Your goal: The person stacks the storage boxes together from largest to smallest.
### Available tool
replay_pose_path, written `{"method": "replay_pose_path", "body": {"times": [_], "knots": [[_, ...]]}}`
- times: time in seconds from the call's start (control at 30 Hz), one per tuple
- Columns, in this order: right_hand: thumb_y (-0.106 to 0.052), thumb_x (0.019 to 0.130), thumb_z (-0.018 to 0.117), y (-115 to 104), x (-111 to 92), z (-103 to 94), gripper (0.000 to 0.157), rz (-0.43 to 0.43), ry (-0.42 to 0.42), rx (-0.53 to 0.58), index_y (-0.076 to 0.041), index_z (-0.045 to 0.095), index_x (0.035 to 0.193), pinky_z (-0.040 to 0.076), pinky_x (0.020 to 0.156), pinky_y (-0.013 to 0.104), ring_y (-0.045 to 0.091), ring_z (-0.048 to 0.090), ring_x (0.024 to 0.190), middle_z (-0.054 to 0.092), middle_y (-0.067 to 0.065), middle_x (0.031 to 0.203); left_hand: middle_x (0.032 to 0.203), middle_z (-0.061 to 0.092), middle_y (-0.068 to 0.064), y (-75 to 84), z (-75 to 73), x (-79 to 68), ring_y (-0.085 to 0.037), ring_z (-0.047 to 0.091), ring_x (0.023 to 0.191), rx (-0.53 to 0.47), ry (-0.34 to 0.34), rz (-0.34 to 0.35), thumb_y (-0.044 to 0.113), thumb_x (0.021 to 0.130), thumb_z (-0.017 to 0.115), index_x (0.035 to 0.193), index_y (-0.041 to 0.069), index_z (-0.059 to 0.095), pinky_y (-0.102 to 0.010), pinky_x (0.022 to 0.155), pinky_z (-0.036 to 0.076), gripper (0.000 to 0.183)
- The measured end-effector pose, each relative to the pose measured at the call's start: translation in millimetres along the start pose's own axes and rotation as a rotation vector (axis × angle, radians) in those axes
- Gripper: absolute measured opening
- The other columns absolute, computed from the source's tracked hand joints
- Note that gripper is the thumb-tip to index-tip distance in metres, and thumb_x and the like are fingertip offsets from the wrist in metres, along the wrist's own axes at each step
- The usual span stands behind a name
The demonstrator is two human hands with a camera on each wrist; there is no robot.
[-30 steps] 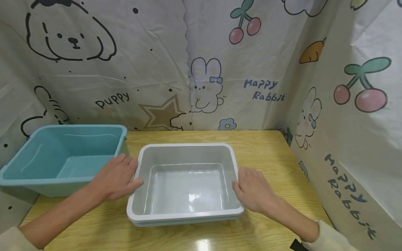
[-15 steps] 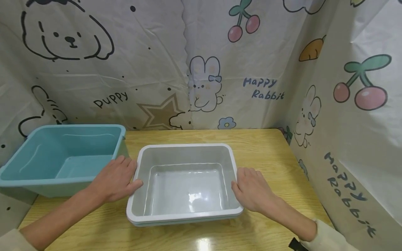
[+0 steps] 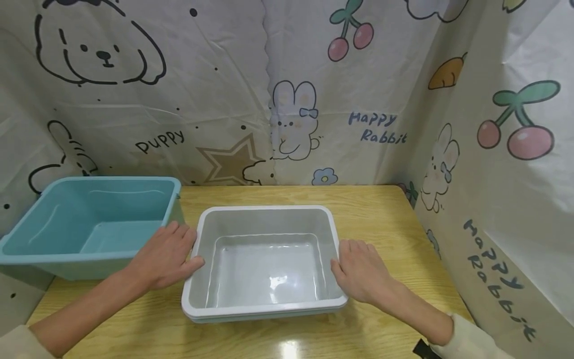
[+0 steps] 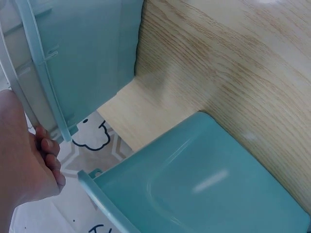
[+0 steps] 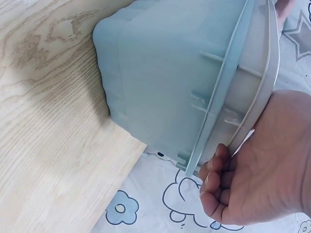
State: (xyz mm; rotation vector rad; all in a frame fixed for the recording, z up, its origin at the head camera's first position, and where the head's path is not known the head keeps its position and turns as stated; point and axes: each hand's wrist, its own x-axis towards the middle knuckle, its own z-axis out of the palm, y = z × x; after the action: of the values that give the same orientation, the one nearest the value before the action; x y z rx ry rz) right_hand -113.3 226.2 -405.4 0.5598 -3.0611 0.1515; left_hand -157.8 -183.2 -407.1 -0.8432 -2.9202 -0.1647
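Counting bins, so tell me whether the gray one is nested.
Nested: both wrist views show the gray bin sunk into a teal bin.

Left hand [image 4: 29,165] grips pale bin [image 4: 37,87] nested in teal bin [image 4: 90,53]; second teal bin [image 4: 204,179] apart.

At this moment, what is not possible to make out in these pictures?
Head: inside of the lower bin, covered by the grey bin.
Left wrist: part of the left hand, cut by the left edge.
Left wrist: part of the left bin, cut by the bottom edge.
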Motion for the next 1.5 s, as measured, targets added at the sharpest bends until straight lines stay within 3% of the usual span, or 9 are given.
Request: {"method": "replay_pose_path", "body": {"times": [0.17,0.3,0.43,0.53,0.67,0.8,1.1,1.23,1.5], "knots": [[-0.035,0.097,0.057,2,1,-4.5,0.035,-0.028,0.012,-0.05,-0.004,0.05,0.084,0.036,0.061,0.035,0.02,0.041,0.064,0.041,0.002,0.069,0.081,0.045,0.0,-1.7,-2.7,-2.1,-0.022,0.04,0.078,0.001,-0.025,-0.003,0.038,0.088,0.06,0.085,0.014,0.049,-0.038,0.067,0.031,0.026],[-0.041,0.097,0.057,2,7,-11.9,0.042,-0.038,-0.02,-0.107,-0.003,0.055,0.083,0.043,0.063,0.039,0.024,0.053,0.066,0.051,0.006,0.07,0.09,0.05,0.002,-8.9,-7.1,-7.1,-0.021,0.043,0.086,-0.023,-0.019,0.033,0.046,0.095,0.058,0.093,0.019,0.054,-0.04,0.072,0.032,0.027],[-0.043,0.099,0.055,1,14,-23.5,0.045,-0.042,-0.043,-0.194,-0.002,0.06,0.082,0.047,0.067,0.042,0.029,0.061,0.072,0.059,0.01,0.074,0.094,0.051,0.004,-24.4,-11.1,-11.5,-0.019,0.042,0.087,-0.046,0.038,0.071,0.046,0.096,0.06,0.096,0.02,0.057,-0.039,0.073,0.032,0.026],[-0.041,0.098,0.056,0,19,-32.4,0.042,-0.057,-0.01,-0.214,-0.003,0.062,0.081,0.046,0.067,0.042,0.03,0.061,0.073,0.06,0.01,0.075,0.097,0.054,0.002,-43.8,-14.3,-14.1,-0.022,0.044,0.088,-0.033,0.077,0.069,0.043,0.097,0.061,0.099,0.018,0.058,-0.04,0.071,0.031,0.025],[-0.033,0.1,0.054,-5,28,-42.1,0.034,-0.107,0.054,-0.197,-0.007,0.058,0.077,0.044,0.063,0.04,0.026,0.055,0.068,0.054,0.005,0.071,0.102,0.058,-0.004,-73.6,-20.7,-20.0,-0.029,0.049,0.093,0.01,0.094,0.02,0.041,0.098,0.06,0.104,0.015,0.059,-0.045,0.072,0.033,0.027],[-0.028,0.102,0.049,-14,37,-50.1,0.032,-0.138,0.058,-0.169,-0.01,0.052,0.076,0.042,0.06,0.036,0.022,0.049,0.067,0.046,0.002,0.071,0.105,0.06,-0.007,-98.8,-27.3,-29.6,-0.033,0.05,0.094,0.028,0.09,-0.036,0.04,0.099,0.059,0.105,0.012,0.059,-0.048,0.071,0.034,0.029],[-0.038,0.104,0.044,-31,52,-61.8,0.034,-0.097,0.064,-0.143,-0.009,0.054,0.09,0.04,0.077,0.042,0.025,0.052,0.083,0.048,0.002,0.081,0.108,0.058,-0.019,-135.5,-39.0,-41.9,-0.043,0.049,0.097,0.091,0.062,-0.152,0.042,0.102,0.053,0.11,0.001,0.058,-0.055,0.07,0.036,0.042],[-0.039,0.105,0.042,-34,58,-65.0,0.036,-0.104,0.07,-0.142,-0.007,0.055,0.096,0.04,0.075,0.04,0.025,0.05,0.082,0.048,0.004,0.082,0.108,0.055,-0.026,-153.1,-39.8,-47.9,-0.05,0.046,0.098,0.117,0.067,-0.212,0.044,0.102,0.053,0.11,-0.005,0.057,-0.062,0.074,0.035,0.05],[-0.04,0.106,0.039,-44,73,-69.9,0.038,-0.14,0.059,-0.133,-0.008,0.055,0.095,0.04,0.072,0.036,0.023,0.05,0.082,0.049,0.003,0.083,0.104,0.054,-0.032,-187.2,-38.8,-63.3,-0.048,0.051,0.09,0.19,0.067,-0.293,0.047,0.101,0.052,0.105,-0.009,0.055,-0.06,0.071,0.039,0.056]]}}
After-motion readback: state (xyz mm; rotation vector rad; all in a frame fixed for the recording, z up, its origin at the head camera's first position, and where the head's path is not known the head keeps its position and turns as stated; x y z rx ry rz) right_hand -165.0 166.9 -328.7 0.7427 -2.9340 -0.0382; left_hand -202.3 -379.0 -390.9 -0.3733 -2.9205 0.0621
